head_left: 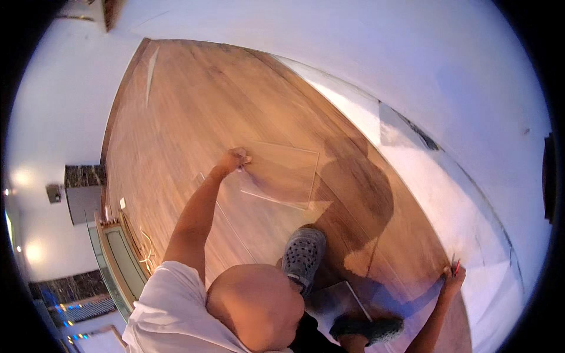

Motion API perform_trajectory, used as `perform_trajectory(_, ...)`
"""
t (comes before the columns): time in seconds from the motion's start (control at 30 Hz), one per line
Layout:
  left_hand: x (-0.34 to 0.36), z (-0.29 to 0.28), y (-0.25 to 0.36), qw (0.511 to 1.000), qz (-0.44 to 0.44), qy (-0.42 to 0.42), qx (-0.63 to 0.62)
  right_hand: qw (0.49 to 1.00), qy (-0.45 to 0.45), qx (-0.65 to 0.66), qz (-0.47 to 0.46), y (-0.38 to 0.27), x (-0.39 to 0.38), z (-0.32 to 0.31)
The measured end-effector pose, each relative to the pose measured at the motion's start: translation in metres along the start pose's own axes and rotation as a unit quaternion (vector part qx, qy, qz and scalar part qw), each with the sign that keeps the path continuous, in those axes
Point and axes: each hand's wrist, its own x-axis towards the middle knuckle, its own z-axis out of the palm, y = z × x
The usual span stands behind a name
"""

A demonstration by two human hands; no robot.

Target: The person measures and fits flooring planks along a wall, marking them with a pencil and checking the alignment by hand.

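My left hand (235,160) pinches the left edge of a short cut piece of wood-look floor plank (282,173), which lies over the laid flooring. Out at the lower right, my right hand (454,277) is closed around a slim red tool (457,267), too small to make out as a pen or a cutter. That hand rests near the flooring's edge, beside the pale strip along the wall. My bent knee (256,306) and a grey clog (303,259) with holes are between my arms.
Brown wood-look flooring (194,106) stretches toward the far wall. A pale bare strip (424,176) runs along the right wall. Another board piece (335,300) lies between my feet. A thin white sliver (151,76) lies far off. A green-panelled piece (123,253) stands at left, near a pale cable (147,250).
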Motion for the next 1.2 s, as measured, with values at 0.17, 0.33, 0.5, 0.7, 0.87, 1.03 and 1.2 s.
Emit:
perform_trajectory(0.17,-0.009,0.05,0.12,0.914,0.233,0.276,0.183,0.998,-0.028,-0.017,0.059,-0.024,0.011,-0.009)
perform_trajectory(0.33,-0.035,0.218,0.311,0.787,0.605,0.093,0.075,0.998,-0.021,-0.012,0.056,-0.044,0.016,-0.003)
perform_trajectory(0.5,-0.076,0.28,0.42,0.716,0.656,-0.026,0.235,0.996,-0.045,0.018,0.074,-0.042,0.019,-0.014)
perform_trajectory(0.7,-0.077,0.302,0.428,0.735,0.621,0.003,0.271,0.997,-0.024,-0.039,0.062,-0.046,0.02,-0.01)
perform_trajectory(0.87,-0.071,0.306,0.426,0.755,0.607,0.005,0.25,0.997,-0.035,-0.032,0.056,-0.046,0.021,-0.009)
perform_trajectory(1.03,-0.064,0.299,0.423,0.755,0.608,-0.017,0.245,0.999,-0.02,-0.032,0.033,-0.047,0.019,-0.005)
perform_trajectory(1.2,-0.069,0.299,0.433,0.766,0.578,-0.026,0.28,0.999,-0.029,-0.027,0.022,-0.042,0.019,-0.008)
